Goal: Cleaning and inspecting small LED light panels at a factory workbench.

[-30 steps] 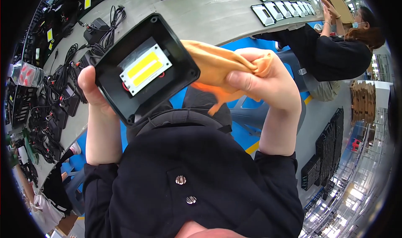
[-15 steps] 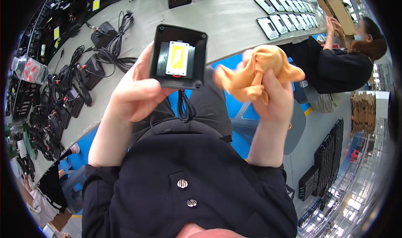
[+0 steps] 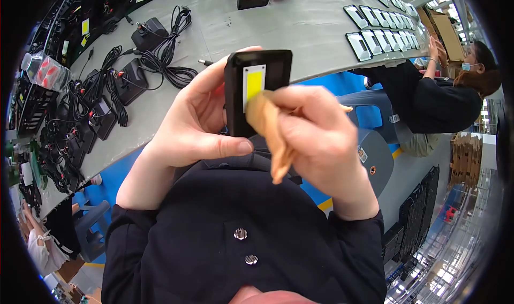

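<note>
My left hand (image 3: 201, 114) grips a square black lamp housing (image 3: 276, 68) by its left side, thumb along the lower edge. Inside the housing sits a yellow LED panel (image 3: 255, 79) with a white border. In my right hand (image 3: 318, 133) a yellow-orange cloth (image 3: 270, 130) is pinched between fingers and thumb. The cloth lies against the lower part of the panel and hides some of it. The housing is tilted, its open face turned partly toward my right hand.
Several black lamp housings (image 3: 131, 82) with coiled cables lie at the left of the table (image 3: 214, 31). A clear plastic jar (image 3: 47, 71) stands at far left. Rows of frames (image 3: 369, 45) cover the back right. A person (image 3: 444, 98) in black sits at right beside a grey stool (image 3: 375, 111).
The cloth in my right hand has moved left onto the panel, from apart beside it. My left hand has turned the housing and shifted it slightly right and lower.
</note>
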Available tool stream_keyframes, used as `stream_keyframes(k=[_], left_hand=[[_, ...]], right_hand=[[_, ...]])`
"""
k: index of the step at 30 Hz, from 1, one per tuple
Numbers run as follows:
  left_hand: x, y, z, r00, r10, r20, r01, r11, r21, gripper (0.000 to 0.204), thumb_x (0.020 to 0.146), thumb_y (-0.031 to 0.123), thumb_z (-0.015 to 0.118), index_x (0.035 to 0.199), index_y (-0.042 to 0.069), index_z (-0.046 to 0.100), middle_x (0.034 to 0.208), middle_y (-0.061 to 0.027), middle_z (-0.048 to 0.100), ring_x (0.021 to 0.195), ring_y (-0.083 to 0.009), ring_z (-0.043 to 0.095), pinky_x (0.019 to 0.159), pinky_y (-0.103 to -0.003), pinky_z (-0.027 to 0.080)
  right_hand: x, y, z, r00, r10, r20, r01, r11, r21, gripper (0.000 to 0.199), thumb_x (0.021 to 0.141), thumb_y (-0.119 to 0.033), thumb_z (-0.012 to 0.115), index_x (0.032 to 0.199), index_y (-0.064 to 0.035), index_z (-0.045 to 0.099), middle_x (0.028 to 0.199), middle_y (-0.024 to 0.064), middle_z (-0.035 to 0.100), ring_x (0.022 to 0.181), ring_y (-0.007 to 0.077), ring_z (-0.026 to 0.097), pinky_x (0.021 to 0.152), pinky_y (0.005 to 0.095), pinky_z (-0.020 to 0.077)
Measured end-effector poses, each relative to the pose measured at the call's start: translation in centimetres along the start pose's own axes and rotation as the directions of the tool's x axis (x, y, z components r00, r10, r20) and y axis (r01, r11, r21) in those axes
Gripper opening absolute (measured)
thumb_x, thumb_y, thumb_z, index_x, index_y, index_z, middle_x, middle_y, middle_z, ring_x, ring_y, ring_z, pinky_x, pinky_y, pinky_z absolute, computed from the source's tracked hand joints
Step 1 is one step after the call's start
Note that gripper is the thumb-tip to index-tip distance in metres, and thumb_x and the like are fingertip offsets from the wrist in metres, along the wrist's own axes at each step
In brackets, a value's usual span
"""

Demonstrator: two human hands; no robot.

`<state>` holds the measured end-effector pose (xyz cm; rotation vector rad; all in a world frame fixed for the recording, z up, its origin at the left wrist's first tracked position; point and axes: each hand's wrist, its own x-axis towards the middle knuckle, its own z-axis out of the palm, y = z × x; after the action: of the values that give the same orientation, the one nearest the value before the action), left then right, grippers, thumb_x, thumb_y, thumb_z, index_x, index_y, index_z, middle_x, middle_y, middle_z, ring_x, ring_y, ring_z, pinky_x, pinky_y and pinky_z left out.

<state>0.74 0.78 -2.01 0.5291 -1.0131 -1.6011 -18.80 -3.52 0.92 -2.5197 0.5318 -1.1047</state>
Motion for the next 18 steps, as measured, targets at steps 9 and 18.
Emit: stream_keyframes(k=[9, 18], left_hand=[[-0.2, 0.2, -0.4, 0.998, -0.032, 0.060, 0.036, 0.998, -0.058, 0.094, 0.066, -0.012, 0.076, 0.145, -0.003, 0.026, 0.140, -0.0133, 0.043, 0.131, -0.0199, 0.042, 0.108, -0.035, 0.035], [0.0, -0.3, -1.0, 0.994, -0.018, 0.108, 0.018, 1.000, 0.003, 0.096, 0.066, -0.011, 0.078, 0.146, -0.001, 0.026, 0.143, -0.0131, 0.039, 0.131, -0.0200, 0.041, 0.106, -0.036, 0.039]], right_hand=[[0.4, -1.6, -1.0, 0.988, 0.112, 0.107, -0.120, 0.990, 0.075, 0.020, 0.071, 0.001, 0.069, 0.089, 0.0066, 0.065, 0.099, 0.0128, 0.062, 0.083, 0.0225, 0.062, 0.069, 0.0294, 0.0509], [-0.1, -1.7, -1.2, 0.992, 0.027, 0.121, -0.028, 1.000, 0.004, 0.025, 0.056, -0.008, 0.072, 0.075, 0.0030, 0.062, 0.095, 0.0133, 0.067, 0.084, 0.0260, 0.063, 0.071, 0.0324, 0.0501]])
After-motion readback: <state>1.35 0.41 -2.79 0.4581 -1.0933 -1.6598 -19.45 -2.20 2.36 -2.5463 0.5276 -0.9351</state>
